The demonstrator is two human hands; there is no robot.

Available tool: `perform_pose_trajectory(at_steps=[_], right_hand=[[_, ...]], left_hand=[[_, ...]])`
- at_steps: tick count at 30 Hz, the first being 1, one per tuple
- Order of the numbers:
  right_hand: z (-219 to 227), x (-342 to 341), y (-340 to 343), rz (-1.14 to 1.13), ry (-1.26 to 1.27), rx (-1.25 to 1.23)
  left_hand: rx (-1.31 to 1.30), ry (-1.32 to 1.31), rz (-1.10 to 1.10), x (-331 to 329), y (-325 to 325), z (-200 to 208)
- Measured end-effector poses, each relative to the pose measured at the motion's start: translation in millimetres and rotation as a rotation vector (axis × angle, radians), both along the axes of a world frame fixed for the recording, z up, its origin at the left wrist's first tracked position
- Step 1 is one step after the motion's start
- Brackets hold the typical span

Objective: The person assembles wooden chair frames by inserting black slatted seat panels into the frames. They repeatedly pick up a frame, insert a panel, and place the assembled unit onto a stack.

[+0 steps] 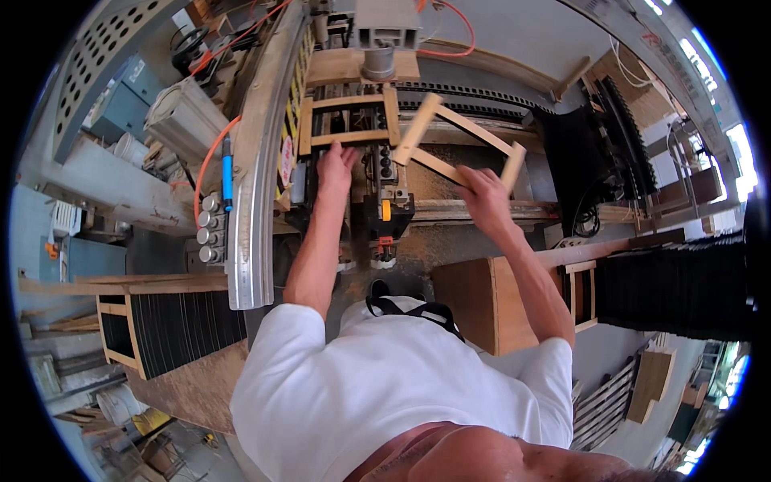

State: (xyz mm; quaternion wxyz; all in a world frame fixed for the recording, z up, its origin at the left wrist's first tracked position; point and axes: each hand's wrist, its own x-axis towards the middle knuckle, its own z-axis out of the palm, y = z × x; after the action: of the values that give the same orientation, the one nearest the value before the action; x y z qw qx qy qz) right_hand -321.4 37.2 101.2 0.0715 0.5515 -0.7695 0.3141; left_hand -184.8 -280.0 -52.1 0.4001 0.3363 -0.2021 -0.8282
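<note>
A rectangular wooden frame (365, 136) lies in the machine (387, 210) ahead of me, below its overhead metal head (386, 36). My left hand (335, 167) is at the near rail of this frame, fingers stretched out and a little apart; whether they touch the rail is hard to tell. To the right, my right hand (485, 194) grips a second wooden frame (472, 128) by its near rail, close to a corner. That frame is tilted and held up over the sawdust-covered machine bed, its left end close to the first frame.
A metal beam (250, 233) with a blue pen (227, 173) and round knobs (211, 233) runs along my left. Stacked dark-filled frames stand at left (185, 329) and right (675, 285). A wooden box (466, 305) sits near my right side. Black cable chain (626, 132) lies beyond.
</note>
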Motion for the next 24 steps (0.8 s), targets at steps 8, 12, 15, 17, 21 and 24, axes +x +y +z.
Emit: perform_pose_trajectory(at_steps=[8, 12, 15, 17, 21, 24], right_hand=[[-41.2, 24.8, -158.0, 0.391, 0.097, -0.01], [-41.4, 33.6, -160.3, 0.394, 0.009, 0.135], [-45.1, 29.5, -156.4, 0.443, 0.1, 0.13], [-52.3, 24.1, -158.8, 0.462, 0.068, 0.131], [-55.0, 14.6, -174.3, 0.478, 0.045, 0.116], [-53.7, -0.7, -203.1, 0.462, 0.002, 0.086]], left_hand=[[-0.031, 0.223, -0.151, 60.3, 76.0, 10.3], [-0.019, 0.324, -0.172, 63.5, 74.0, 9.1], [-0.03, 0.389, -0.183, 53.8, 72.3, 1.2], [-0.032, 0.388, -0.158, 48.0, 75.9, 3.4], [-0.034, 0.265, -0.064, 49.5, 85.8, 7.7], [-0.03, 0.195, -0.054, 67.6, 105.3, 10.1]])
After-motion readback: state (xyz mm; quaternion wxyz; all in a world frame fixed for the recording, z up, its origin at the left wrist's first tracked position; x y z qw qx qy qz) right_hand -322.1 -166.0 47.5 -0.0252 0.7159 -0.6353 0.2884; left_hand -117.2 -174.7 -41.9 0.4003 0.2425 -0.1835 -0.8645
